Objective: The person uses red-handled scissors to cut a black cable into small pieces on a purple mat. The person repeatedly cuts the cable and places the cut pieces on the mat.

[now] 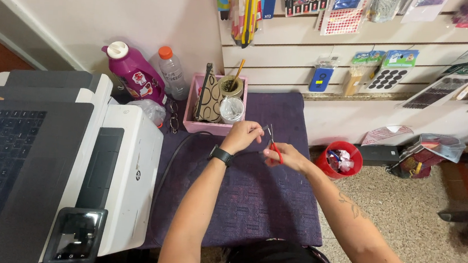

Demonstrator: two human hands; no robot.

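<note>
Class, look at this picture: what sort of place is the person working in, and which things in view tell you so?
Probably a small stationery or copy shop: packets of goods hang on a slat wall, a white printer stands by a laptop, and a pink organiser box holds supplies.

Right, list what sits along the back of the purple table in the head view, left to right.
Purple bottle with white cap → clear bottle with orange cap → pink box of supplies. In front of it, the left hand, then the right hand holding red-handled scissors.

Small red-handled scissors (271, 144), blades pointing up, held above the purple tablecloth (250, 201).
</note>
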